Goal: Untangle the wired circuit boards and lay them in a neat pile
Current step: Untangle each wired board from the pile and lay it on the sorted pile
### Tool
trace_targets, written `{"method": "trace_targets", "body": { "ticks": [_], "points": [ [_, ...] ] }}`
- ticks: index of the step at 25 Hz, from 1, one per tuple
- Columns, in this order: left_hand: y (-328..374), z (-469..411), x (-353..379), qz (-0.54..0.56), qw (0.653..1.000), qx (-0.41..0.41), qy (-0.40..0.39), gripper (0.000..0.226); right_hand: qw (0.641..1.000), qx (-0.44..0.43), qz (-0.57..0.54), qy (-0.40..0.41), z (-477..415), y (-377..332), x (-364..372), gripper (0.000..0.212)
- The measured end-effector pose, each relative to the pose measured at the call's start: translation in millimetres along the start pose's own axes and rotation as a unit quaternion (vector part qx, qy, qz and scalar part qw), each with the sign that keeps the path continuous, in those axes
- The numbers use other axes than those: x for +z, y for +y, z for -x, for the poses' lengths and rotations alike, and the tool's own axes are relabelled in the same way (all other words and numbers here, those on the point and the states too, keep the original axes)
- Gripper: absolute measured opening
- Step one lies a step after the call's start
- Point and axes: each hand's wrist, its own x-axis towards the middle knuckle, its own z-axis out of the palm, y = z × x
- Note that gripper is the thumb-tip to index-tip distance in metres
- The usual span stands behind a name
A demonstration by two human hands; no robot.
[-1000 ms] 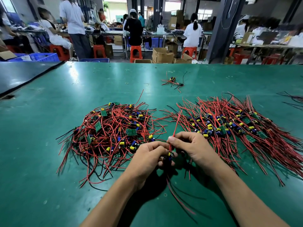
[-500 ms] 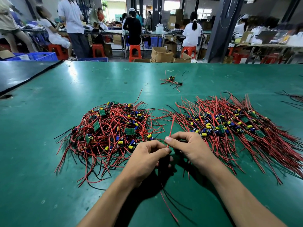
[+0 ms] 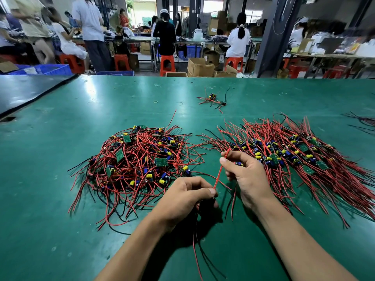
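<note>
A tangled heap of circuit boards (image 3: 140, 159) with red and black wires lies left of centre on the green table (image 3: 60, 189). To the right, an ordered pile of boards (image 3: 294, 157) lies with wires fanned out. My left hand (image 3: 186, 197) grips one wired board, mostly hidden in the fist, its wires trailing toward me. My right hand (image 3: 241, 171) pinches that board's red wire (image 3: 220, 171) near its tip, stretched straight between both hands.
A lone wired board (image 3: 213, 99) and a small rubber band (image 3: 155, 102) lie farther back. More wires (image 3: 363, 121) show at the right edge. A dark mat (image 3: 24, 92) covers the left corner. People work at benches beyond the table.
My right hand has slid up and to the right along the red wire, pulling it straight. The gap between my hands has widened.
</note>
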Motion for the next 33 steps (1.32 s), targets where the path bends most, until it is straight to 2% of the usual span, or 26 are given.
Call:
{"method": "trace_targets", "body": {
  "ticks": [5,8,10,12,14,15,19,22,25,29,33],
  "points": [
    [0,0,-1,0.003,1.000,-0.006,0.006,0.011,0.995,-0.059,0.074,0.030,-2,1,-2,0.012],
    [-1,0,0,0.010,1.000,-0.009,0.029,0.016,0.996,-0.046,0.069,0.042,-3,-2,-6,0.009],
    [-2,-1,2,0.025,0.998,-0.017,0.055,0.020,1.000,0.026,0.013,-0.012,2,-6,-4,0.009],
    [-2,-3,3,0.054,0.995,-0.023,0.078,0.018,0.986,0.103,0.012,-0.127,11,-7,-1,0.021],
    [-3,-4,5,0.068,0.993,-0.021,0.090,0.018,0.967,0.123,0.053,-0.215,19,-8,3,0.029],
    [-3,-4,4,0.062,0.994,-0.018,0.093,0.019,0.965,0.112,0.066,-0.229,21,-9,5,0.025],
    [-2,-1,1,0.047,0.996,-0.023,0.067,0.019,0.977,0.025,0.145,-0.155,18,-10,3,0.011],
    [-1,0,1,0.019,0.999,-0.015,0.032,0.016,0.990,0.003,0.130,-0.063,9,-6,-2,0.012],
    [0,1,0,-0.008,1.000,-0.006,0.014,0.015,0.993,-0.015,0.121,0.006,4,-7,-3,0.021],
    [2,1,-2,-0.008,1.000,-0.010,0.007,0.016,0.996,0.059,-0.055,0.032,3,-15,3,0.025],
    [2,0,-1,-0.011,1.000,-0.012,0.001,0.015,0.961,0.187,-0.202,0.013,2,-26,0,0.030]
  ]
}}
